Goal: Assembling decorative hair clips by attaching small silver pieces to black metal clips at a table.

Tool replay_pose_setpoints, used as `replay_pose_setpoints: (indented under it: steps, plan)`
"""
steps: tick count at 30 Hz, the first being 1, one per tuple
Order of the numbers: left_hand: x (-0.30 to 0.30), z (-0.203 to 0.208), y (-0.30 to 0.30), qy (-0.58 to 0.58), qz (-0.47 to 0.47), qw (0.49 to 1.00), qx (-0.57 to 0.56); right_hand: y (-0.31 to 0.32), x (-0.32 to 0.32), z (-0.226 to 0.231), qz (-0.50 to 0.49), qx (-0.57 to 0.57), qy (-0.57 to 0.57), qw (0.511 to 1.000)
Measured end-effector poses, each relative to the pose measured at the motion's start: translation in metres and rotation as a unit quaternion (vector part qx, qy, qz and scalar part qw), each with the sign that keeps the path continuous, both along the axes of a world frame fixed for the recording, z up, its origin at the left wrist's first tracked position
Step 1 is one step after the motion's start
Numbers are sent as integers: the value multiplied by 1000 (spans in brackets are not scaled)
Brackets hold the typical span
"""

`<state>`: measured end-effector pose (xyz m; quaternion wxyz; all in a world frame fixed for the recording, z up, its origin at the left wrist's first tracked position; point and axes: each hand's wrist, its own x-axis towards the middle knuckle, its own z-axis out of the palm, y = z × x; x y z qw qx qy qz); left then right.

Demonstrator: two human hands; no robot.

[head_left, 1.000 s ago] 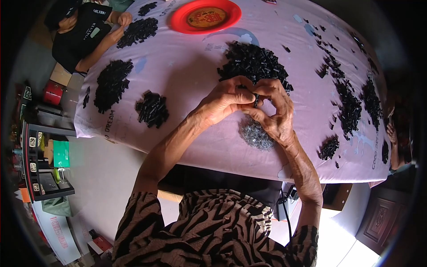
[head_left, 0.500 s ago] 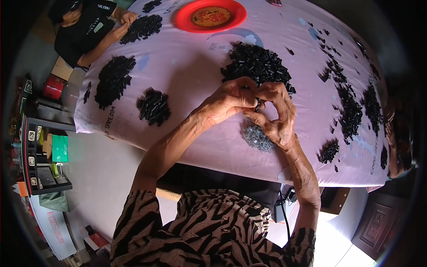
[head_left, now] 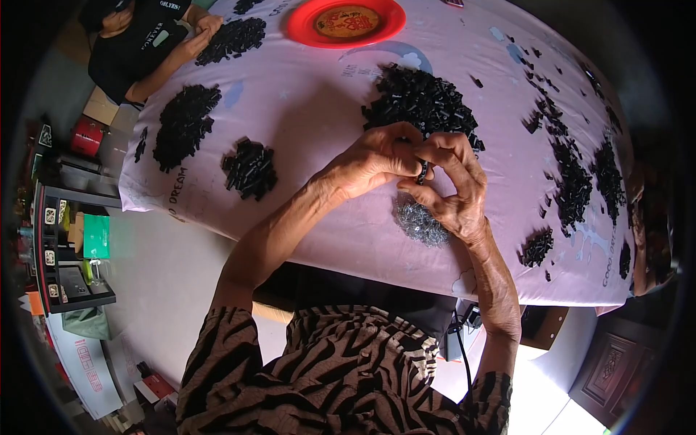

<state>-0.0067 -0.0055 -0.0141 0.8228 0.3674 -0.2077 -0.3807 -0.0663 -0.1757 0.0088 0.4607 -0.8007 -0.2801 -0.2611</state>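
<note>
Handwork above a pink tablecloth [head_left: 348, 243]: left hand [head_left: 370, 163] with thumb and fingertips closed on a small black piece [head_left: 423, 172], right hand [head_left: 460, 196] alongside, thumb and forefinger curved with a gap between, any grip of its own impossible to tell. Just beyond, a large heap of black pieces [head_left: 420, 94]; nearer the body, a clear, glinting pile [head_left: 420, 223]. Farther off, a red plate [head_left: 299, 25] and, at upper left, a seated co-worker [head_left: 138, 61].

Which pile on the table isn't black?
The small, silvery, clear-looking pile partly hidden by your right hand; its pale glint sets it apart from the other piles, all black.
</note>
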Motion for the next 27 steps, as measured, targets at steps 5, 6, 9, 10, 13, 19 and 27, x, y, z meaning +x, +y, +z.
replay_pose_setpoints:
  steps: [5, 6, 9, 10, 13, 19, 27]
  plan:
    - [-2, 2, -1, 2, 1, 1000, -10, 1, 0, -1, 2, 10, 0, 1000]
    - [-2, 2, -1, 6, 1, 1000, -10, 0, 0, -1, 1, 15, 5, 1000]
    - [-2, 1, -2, 15, -1, 1000, -11, -1, 1, -1, 5, 13, 15, 1000]
    - [-2, 0, -2, 21, -2, 1000, -12, -1, 1, -1, 5, 13, 15, 1000]
    - [-2, 0, -1, 29, -6, 999, -19, -1, 2, -2, -1, 4, -5, 1000]
    - [0, -3, -2, 26, -17, 999, -31, -3, 1, 1, -9, -21, -21, 1000]
    - [1, -6, -1, 24, -5, 1000, -12, -4, 2, -1, -2, -45, -47, 998]
